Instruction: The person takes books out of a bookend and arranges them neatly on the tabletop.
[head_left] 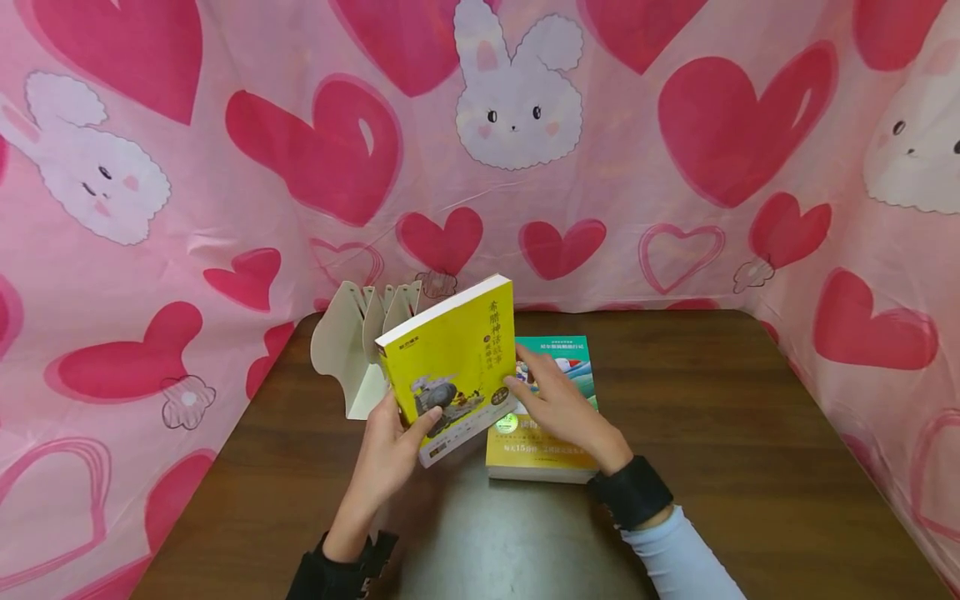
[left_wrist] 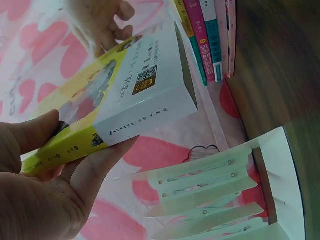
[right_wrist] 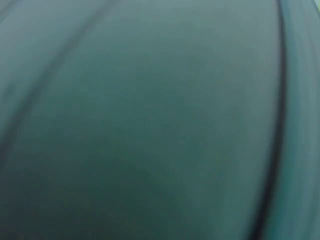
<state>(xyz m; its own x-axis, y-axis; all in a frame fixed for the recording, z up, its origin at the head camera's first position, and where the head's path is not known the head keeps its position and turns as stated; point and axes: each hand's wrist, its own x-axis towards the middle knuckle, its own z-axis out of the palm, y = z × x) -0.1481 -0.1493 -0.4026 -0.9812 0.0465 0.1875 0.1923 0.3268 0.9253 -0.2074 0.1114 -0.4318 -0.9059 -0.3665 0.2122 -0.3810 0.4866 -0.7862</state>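
A yellow paperback book with a white lower band is held up, tilted, above the table. My left hand grips its lower left, at the spine, thumb on the front cover and fingers behind. In the left wrist view the thumb presses the cover beside the spine. By the book's right edge is my right hand, fingers loosely bent, thumb at the cover's edge; firm contact cannot be made out. Beneath that hand lies a teal-and-yellow book. The right wrist view shows only a blurred dark green surface.
A cream file rack with several upright dividers stands at the table's back left. Several stacked book spines appear in the left wrist view. The brown wooden table meets a pink heart-and-rabbit curtain behind and at both sides.
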